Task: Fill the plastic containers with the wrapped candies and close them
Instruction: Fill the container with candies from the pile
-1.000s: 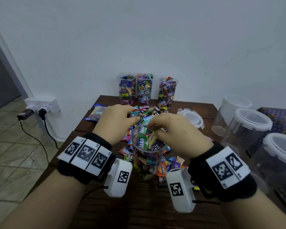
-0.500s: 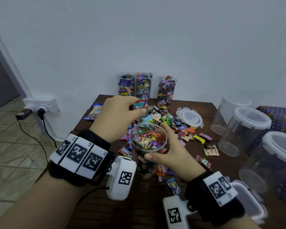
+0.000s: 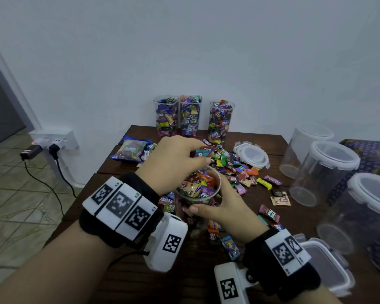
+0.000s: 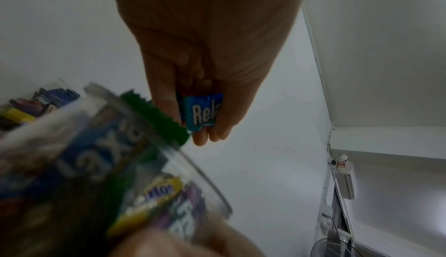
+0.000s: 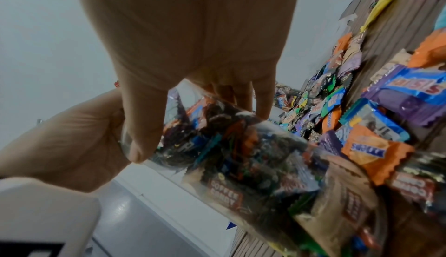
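A clear plastic container (image 3: 198, 195), nearly full of wrapped candies, stands at the table's middle. My right hand (image 3: 208, 200) grips its side, thumb toward me and fingers round the far side; the right wrist view shows this hand (image 5: 193, 127) wrapped round the container (image 5: 241, 156). My left hand (image 3: 199, 155) hovers over the container's far rim and pinches wrapped candies. In the left wrist view the left hand (image 4: 205, 125) holds a blue Relaxa candy (image 4: 205, 111). A loose candy pile (image 3: 233, 167) lies just behind the container.
Three filled open containers (image 3: 190, 116) stand by the wall. A round lid (image 3: 251, 154) lies beside the pile. Three empty lidded jars (image 3: 329, 170) line the right side. A rectangular lidded box (image 3: 325, 264) sits at the front right, a candy bag (image 3: 130, 149) at the back left.
My right hand left the container's mouth and came round to grip its side. My left hand rose from the pile with candies and moved over the rim.
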`<state>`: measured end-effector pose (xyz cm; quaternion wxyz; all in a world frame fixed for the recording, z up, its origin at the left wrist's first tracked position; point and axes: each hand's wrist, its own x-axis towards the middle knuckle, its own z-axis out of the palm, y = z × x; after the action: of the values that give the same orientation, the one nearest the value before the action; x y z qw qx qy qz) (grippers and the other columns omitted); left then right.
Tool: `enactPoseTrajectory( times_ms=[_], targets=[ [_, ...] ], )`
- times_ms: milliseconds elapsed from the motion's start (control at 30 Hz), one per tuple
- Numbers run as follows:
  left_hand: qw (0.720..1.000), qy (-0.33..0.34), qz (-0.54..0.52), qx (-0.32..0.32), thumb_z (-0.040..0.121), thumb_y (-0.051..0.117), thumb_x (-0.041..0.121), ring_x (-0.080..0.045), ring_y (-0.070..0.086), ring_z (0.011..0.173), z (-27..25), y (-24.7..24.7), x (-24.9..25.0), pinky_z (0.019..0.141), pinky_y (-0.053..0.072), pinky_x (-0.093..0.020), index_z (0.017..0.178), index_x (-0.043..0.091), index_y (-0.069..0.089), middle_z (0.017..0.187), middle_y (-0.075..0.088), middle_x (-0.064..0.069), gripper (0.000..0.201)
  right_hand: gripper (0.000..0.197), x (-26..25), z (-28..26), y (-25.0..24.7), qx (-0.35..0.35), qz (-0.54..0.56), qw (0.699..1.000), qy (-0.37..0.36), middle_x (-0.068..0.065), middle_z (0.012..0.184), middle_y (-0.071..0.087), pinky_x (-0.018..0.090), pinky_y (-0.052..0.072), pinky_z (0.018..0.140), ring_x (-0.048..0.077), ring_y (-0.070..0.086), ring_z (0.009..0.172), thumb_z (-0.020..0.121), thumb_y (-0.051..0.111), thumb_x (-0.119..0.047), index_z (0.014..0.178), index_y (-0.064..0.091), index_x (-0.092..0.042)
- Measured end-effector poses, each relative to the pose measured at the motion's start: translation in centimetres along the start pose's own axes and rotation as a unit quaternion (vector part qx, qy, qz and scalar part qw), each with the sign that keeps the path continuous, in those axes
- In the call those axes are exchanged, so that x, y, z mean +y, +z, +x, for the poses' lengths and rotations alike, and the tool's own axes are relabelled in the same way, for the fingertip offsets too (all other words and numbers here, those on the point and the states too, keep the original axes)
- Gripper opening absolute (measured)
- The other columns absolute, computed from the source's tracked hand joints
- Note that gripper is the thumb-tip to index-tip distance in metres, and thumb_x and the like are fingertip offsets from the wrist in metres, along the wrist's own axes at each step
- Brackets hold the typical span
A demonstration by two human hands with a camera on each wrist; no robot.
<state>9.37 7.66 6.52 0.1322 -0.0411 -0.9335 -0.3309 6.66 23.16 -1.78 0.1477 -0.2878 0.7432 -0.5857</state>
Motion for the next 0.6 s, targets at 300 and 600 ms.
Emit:
enactPoseTrajectory(
  times_ms=[300,600],
  targets=[
    [0.994,-0.016,-0.038,-0.106,0.085,0.068,0.033,0.004,0.062,0.091,-0.6,0.3,-0.2,0.081,0.047,-0.015,0.118,0.034,0.064,0.093,0.068,0.012,0.033,0.063,0.3,0.1,0.0,0.000,-0.002,1.000,-0.005,-0.025,0.117,0.055,0.007,0.043,0.087,-0.012,0.053,0.107,0.074,0.079,-0.018,0.117,0.040,-0.044],
    [0.988,-0.011,0.147,-0.036,0.093,0.054,0.030,0.000,0.057,0.085,-0.5,-1.0,0.4,0.068,0.033,-0.010,0.115,0.030,0.067,0.112,0.068,0.010,0.025,0.064,0.7,0.3,0.1,0.008,-0.009,1.000,0.000,-0.021,0.117,0.059,0.026,0.045,0.098,-0.004,0.055,0.110,0.071,0.081,-0.026,0.118,0.042,-0.045]
  ],
)
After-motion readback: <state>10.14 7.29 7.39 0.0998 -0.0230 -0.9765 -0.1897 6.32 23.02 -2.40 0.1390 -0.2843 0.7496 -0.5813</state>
